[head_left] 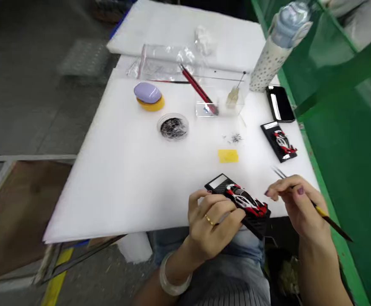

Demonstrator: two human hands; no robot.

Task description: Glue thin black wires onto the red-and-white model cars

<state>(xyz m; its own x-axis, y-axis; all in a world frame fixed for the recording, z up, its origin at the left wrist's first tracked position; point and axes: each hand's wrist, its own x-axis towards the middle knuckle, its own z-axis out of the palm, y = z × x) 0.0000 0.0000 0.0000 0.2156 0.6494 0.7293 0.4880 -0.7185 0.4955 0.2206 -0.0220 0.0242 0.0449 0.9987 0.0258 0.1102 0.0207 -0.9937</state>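
Observation:
My left hand grips a black base plate carrying a small red, white and black model car, at the near edge of the white table. My right hand pinches a pair of tweezers with a thin black and yellow tool sticking out behind it, just right of the car. A second model car on a black base lies further back on the right.
A round dish of small dark parts, a purple and yellow case, a yellow pad, loose tiny parts, a clear box with red-handled tools, a phone and a dotted bottle stand behind. Green frame at right.

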